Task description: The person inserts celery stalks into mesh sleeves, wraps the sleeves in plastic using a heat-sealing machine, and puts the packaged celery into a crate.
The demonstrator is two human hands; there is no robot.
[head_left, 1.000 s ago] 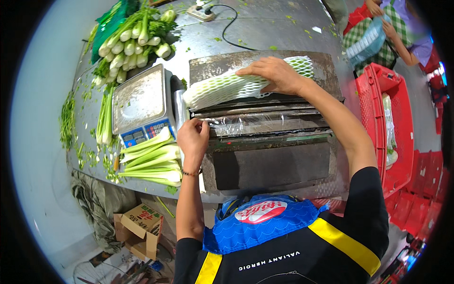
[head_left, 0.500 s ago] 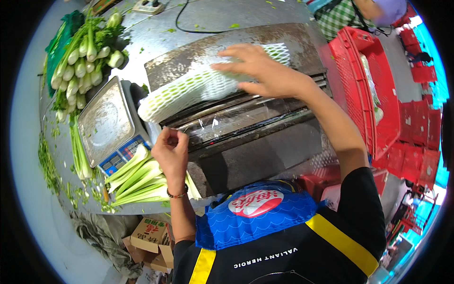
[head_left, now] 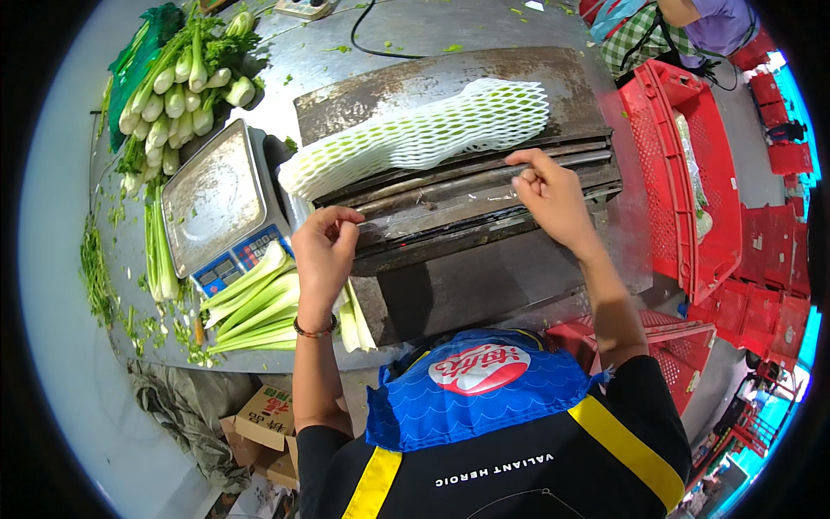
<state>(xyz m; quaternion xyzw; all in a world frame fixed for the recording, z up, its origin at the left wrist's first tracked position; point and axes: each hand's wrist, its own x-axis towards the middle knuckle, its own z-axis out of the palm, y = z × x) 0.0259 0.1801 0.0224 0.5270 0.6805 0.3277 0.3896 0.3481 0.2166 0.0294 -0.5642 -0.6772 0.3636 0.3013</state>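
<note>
A bundle of celery in a white foam net sleeve [head_left: 415,130] lies across the rusty metal plate of a film wrapping machine [head_left: 562,73]. In front of it run metal rollers [head_left: 467,180] with clear plastic film [head_left: 432,201], whose edges are hard to make out. My left hand [head_left: 324,246] is closed in a pinch at the rollers' left end, apparently on the film. At their right end, my right hand [head_left: 553,199] has its fingers curled and pinched, seemingly on the film's other side. Neither hand touches the netted celery.
A scale [head_left: 216,203] stands left of the machine, with loose celery stalks [head_left: 259,307] before it. Trimmed celery [head_left: 177,104] is piled at the far left beside a green net bag [head_left: 134,78]. A red crate [head_left: 653,156] stands at right. Another person [head_left: 713,26] is at the far right.
My right hand has come off the netted celery and moved down and right to the rollers, its fingers now curled. My left hand stays pinched at the left end. The view has shifted slightly.
</note>
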